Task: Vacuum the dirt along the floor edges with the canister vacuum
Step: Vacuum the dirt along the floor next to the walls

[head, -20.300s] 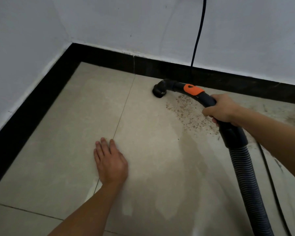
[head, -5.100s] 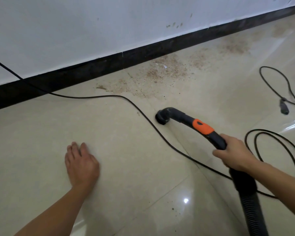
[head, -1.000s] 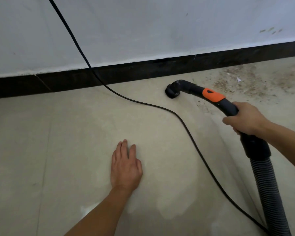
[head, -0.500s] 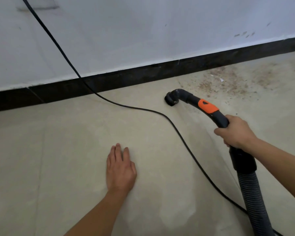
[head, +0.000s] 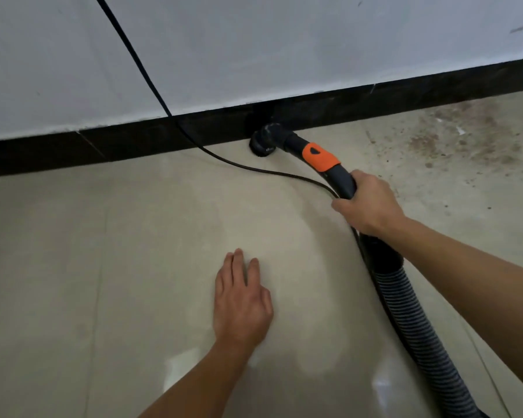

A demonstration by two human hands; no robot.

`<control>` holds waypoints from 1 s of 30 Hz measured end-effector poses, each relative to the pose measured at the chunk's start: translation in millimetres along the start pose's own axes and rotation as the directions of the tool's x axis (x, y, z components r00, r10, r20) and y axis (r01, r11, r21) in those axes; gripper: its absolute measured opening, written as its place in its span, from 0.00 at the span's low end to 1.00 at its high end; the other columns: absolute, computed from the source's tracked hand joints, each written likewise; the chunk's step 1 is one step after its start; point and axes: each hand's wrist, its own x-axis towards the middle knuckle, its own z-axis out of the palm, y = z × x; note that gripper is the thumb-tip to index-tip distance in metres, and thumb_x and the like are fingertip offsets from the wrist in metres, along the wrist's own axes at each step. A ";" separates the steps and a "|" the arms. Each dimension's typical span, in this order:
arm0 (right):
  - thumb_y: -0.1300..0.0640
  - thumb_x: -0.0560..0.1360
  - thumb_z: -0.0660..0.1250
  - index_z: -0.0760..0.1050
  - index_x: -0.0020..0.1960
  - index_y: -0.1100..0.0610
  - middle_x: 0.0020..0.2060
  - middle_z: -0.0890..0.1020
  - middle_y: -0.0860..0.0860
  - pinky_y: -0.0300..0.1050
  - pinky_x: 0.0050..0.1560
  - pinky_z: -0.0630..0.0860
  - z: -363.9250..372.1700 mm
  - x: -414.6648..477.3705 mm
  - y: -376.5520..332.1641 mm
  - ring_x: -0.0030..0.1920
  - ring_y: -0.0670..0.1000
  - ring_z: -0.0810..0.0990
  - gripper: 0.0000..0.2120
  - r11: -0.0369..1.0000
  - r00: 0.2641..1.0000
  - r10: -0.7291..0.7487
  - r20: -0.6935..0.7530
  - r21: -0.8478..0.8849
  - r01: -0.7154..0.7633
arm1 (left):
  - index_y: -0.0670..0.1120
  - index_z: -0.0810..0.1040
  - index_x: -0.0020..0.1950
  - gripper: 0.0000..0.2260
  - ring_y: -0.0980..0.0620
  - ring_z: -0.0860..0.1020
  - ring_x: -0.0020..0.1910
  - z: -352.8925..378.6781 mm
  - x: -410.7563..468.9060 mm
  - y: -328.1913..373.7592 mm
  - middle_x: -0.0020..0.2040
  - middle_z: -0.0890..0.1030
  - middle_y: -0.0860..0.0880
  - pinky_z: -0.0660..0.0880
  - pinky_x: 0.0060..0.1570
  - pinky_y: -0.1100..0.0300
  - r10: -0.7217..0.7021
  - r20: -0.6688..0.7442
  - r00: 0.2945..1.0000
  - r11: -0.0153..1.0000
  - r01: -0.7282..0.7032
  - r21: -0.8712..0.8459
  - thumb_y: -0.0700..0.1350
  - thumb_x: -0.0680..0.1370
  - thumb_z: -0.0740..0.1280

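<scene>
My right hand (head: pixel 367 203) grips the black curved vacuum handle (head: pixel 340 179) just behind its orange slider (head: pixel 320 157). The round nozzle (head: pixel 263 143) sits on the floor, right against the black skirting board (head: pixel 133 143). A ribbed grey hose (head: pixel 417 333) runs from the handle down to the lower right. Brown dirt (head: pixel 453 143) is scattered on the beige tiles to the right of the nozzle, near the skirting. My left hand (head: pixel 242 300) rests flat on the floor with straight fingers, in front of me.
A black power cord (head: pixel 151 82) hangs down the white wall (head: pixel 284 49), crosses the skirting left of the nozzle and runs along the floor under the handle. Beige tile floor (head: pixel 73 267) stretches to the left.
The nozzle has moved away from me, from the open tile up against the skirting board. My right hand went forward with the handle. My left hand stays flat on the floor.
</scene>
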 end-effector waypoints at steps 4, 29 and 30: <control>0.52 0.68 0.70 0.69 0.49 0.50 0.34 0.73 0.47 0.40 0.28 0.64 15.8 1.5 -27.9 0.32 0.47 0.73 0.13 0.993 0.995 -0.087 0.052 -0.079 0.091 | 0.40 0.78 0.61 0.23 0.36 0.73 0.65 -3.1 -1.8 -0.6 0.65 0.75 0.36 0.71 0.63 0.44 -0.002 0.026 1.000 1.000 0.002 0.000 0.47 0.71 0.56; 0.59 0.67 0.73 0.71 0.38 0.53 0.21 0.77 0.52 0.44 0.24 0.73 -118.5 -263.9 208.1 0.19 0.49 0.76 0.10 0.838 0.804 0.540 -0.247 0.067 -0.542 | 0.36 0.78 0.58 0.22 0.33 0.74 0.60 -4.3 20.0 51.0 0.61 0.76 0.32 0.70 0.59 0.41 0.180 -0.031 0.983 0.984 -0.180 -0.007 0.46 0.71 0.56; 0.59 0.67 0.73 0.72 0.38 0.53 0.21 0.77 0.51 0.43 0.23 0.72 -116.1 -264.9 208.1 0.19 0.48 0.76 0.09 0.834 0.799 0.548 -0.247 0.090 -0.544 | 0.37 0.77 0.61 0.20 0.34 0.72 0.63 -1.2 28.2 63.2 0.64 0.74 0.33 0.68 0.62 0.42 0.207 -0.037 0.978 0.978 -0.208 -0.015 0.44 0.73 0.59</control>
